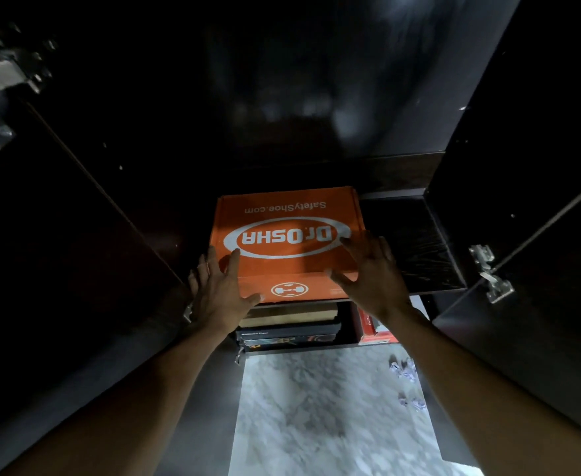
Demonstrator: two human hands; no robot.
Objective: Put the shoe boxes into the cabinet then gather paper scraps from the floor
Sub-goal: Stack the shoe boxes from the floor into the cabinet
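The step in hand is the first part of the task: seating a shoe box in the dark wooden cabinet (316,97). The orange cardboard shoe box (289,231), printed with a white oval logo, lies flat on the dark upper shelf (416,242), toward the shelf's left side, with its near end roughly level with the shelf's front edge. The left hand (220,286) is spread, fingers straight against the box's near left corner and the thumb lying along its front face. The right hand (371,276) is also spread, fingers extended over the lid at the near right corner; motion blur prevents confirming firm contact. Neither hand curls around the box. On the lower shelf, under the orange box, sit a stack of flat black boxes (289,329) and a red box (371,324). The next move probably calls for an even push from both palms, so that the box slides straight toward the back wall and clears the open right cabinet door (522,166). The crumpled white paper scraps (404,369) lie on the pale marble floor (316,407) near the right door's lower edge, not yet gathered.
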